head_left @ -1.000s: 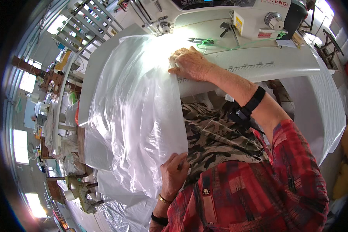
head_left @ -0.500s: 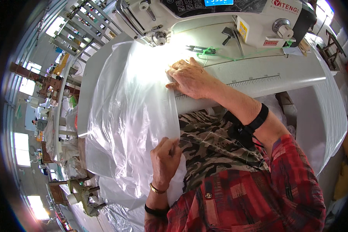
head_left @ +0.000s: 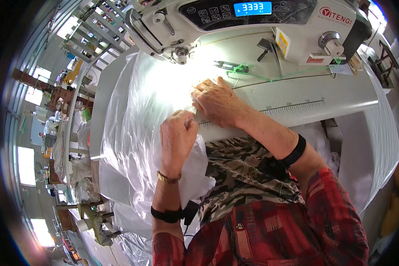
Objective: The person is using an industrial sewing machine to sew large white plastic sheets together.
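Observation:
A large sheet of thin, clear plastic film spreads over the left of the sewing table and hangs off its front edge. My left hand is closed in a fist on the film's right edge, close to the table's front. Just beyond it, my right hand lies on the same edge with its fingers bent together; glare washes out the fingertips. Both hands are below and right of the needle end of a white sewing machine. The needle itself is lost in the bright lamp light.
Thread snips tied with green cord lie beyond my right hand. Near the machine's pillar is a small black tool. A ruler scale runs along the table's front. More plastic hangs at the right; a metal rack stands far left.
My left hand has moved up and away from my lap, along the film's edge to beside my right hand. My right hand has hardly shifted. The view has moved slightly.

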The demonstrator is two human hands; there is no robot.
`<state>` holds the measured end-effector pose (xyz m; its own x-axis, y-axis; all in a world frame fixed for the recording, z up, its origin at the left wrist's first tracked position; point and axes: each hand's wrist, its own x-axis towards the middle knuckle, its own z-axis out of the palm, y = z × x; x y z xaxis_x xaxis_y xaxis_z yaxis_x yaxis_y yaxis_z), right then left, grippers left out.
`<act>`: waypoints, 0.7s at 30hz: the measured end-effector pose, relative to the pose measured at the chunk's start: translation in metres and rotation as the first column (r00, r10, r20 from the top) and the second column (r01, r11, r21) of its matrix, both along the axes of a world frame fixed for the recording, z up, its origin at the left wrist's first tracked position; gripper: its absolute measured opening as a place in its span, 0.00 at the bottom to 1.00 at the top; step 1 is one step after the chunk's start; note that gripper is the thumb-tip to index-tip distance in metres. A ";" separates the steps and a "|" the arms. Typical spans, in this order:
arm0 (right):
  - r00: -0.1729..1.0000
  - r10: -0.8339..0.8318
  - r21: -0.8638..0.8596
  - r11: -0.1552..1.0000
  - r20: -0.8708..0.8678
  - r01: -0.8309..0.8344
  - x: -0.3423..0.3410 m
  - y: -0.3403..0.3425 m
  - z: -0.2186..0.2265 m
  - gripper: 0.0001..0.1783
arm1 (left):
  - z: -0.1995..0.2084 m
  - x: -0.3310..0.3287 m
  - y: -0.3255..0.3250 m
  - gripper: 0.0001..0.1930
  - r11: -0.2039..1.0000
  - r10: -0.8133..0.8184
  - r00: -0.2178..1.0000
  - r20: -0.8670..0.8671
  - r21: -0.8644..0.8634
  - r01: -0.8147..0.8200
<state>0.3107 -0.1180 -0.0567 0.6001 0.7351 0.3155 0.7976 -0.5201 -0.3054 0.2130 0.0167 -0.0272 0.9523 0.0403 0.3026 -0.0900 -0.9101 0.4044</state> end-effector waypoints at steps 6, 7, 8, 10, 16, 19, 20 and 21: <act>1.000 -0.014 -0.039 0.999 0.013 0.014 0.002 0.004 0.001 0.14 | -0.001 0.049 0.010 0.11 0.993 0.082 0.997 -0.018 0.091 -0.080; 1.000 -0.016 0.028 0.999 0.024 0.015 0.001 0.004 0.001 0.14 | 0.000 0.053 0.010 0.11 0.993 0.066 0.998 0.021 0.093 -0.068; 0.999 -0.020 0.095 0.995 0.037 0.016 0.001 0.003 0.001 0.14 | 0.002 0.057 0.010 0.11 0.995 0.100 0.994 -0.048 0.021 -0.099; 1.000 -0.022 0.027 0.999 0.020 0.021 0.001 0.001 0.000 0.15 | 0.009 0.049 0.010 0.14 0.983 0.068 0.984 -0.165 -0.160 -0.095; 0.998 -0.058 0.218 0.974 -0.025 0.062 0.002 0.000 -0.002 0.25 | 0.040 -0.080 -0.002 0.20 0.843 0.026 0.968 0.250 -0.526 0.113; 0.984 -0.075 0.322 0.939 -0.162 0.124 0.000 -0.002 0.003 0.22 | 0.043 -0.153 -0.016 0.17 0.621 -0.380 0.924 -0.052 -0.755 0.213; 0.995 -0.075 0.551 0.829 -0.069 0.101 -0.002 -0.001 0.005 0.18 | 0.037 -0.170 -0.019 0.16 0.638 -0.477 0.837 -0.267 -0.760 0.121; 0.999 -0.046 0.586 0.810 0.002 0.036 -0.007 -0.005 0.007 0.18 | 0.020 -0.179 -0.028 0.16 0.640 -0.580 0.736 -0.349 -0.754 0.147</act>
